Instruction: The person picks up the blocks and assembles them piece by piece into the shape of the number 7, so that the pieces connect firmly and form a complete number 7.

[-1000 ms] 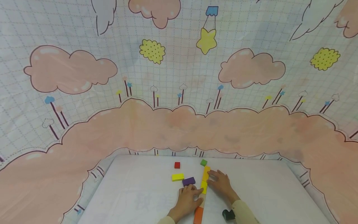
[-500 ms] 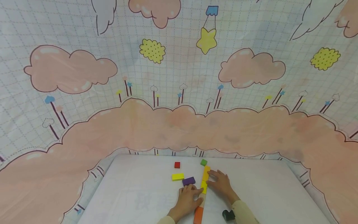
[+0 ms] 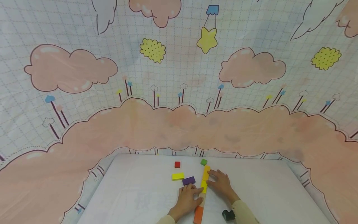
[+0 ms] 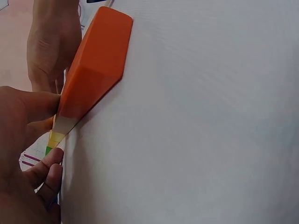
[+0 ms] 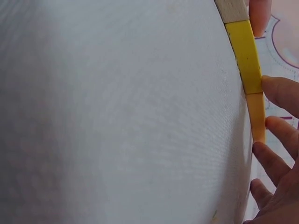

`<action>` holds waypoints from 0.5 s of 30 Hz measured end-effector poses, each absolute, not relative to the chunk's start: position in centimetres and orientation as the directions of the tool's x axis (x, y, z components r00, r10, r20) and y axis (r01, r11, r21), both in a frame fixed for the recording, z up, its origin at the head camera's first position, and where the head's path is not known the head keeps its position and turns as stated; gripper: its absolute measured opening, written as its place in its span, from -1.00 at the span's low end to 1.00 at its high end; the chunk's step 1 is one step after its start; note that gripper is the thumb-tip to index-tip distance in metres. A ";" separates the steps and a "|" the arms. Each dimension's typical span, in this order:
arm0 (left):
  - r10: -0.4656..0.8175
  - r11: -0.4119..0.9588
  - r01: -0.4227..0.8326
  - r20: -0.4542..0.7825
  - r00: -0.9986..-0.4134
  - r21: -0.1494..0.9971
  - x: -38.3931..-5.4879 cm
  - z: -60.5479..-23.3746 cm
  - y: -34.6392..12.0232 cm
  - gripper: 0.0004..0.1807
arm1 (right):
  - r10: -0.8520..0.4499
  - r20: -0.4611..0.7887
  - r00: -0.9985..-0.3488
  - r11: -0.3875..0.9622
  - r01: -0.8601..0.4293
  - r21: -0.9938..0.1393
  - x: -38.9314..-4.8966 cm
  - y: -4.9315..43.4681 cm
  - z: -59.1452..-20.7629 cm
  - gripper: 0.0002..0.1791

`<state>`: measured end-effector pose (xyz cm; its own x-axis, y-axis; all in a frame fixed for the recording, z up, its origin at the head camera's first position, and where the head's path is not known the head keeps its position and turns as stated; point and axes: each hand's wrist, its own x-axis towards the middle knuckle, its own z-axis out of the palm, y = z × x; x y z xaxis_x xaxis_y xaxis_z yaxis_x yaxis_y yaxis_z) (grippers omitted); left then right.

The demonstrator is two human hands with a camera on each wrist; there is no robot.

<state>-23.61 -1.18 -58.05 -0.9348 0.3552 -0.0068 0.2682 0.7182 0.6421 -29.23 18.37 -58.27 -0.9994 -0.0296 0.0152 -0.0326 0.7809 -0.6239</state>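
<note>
Evidently unused: beyond the left hand's [image 3: 188, 199] fingers, we saw a yellow bar [image 3: 177, 176], red cube [image 3: 177, 165] and purple bar [image 3: 188, 180], outside the row [image 3: 204, 187].
Left hand: we saw relaxed thumb and forefinger touching the row's left side.
Row: between the fingers, we found smooth orange block [image 4: 100, 46], grained raw wood block [image 5: 232, 10], yellow block [image 5: 245, 58] and amber block [image 3: 206, 171] end to end; we judged that stretch joined.
Green cube [image 3: 204, 162]: past the fingertips, askew; we couldn't tell whether it touched.
Right hand [image 3: 222, 185]: we saw its fingers spread along the row's right side.
Dark piece [image 3: 228, 215]: nearer us than those fingers, partly rounded.
</note>
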 end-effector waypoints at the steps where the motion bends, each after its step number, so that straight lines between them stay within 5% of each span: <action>1: 0.355 0.714 0.263 -0.012 -0.935 0.649 -23.6 -58.0 -1.2 -0.58 | -0.026 0.012 -1.000 0.781 -0.028 -0.624 -29.2 18.4 -58.3 -0.46; 15: 0.332 0.694 0.219 -0.034 -0.943 0.686 -24.0 -58.0 -0.9 -0.60 | -0.044 0.028 -0.999 0.778 -0.052 -0.626 -29.4 18.5 -58.6 -0.47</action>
<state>-23.96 -0.87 -57.97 -0.9426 0.3320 -0.0344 0.2194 0.6940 0.6857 -29.39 18.52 -58.60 -0.9986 -0.0440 0.0280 -0.0519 0.7779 -0.6262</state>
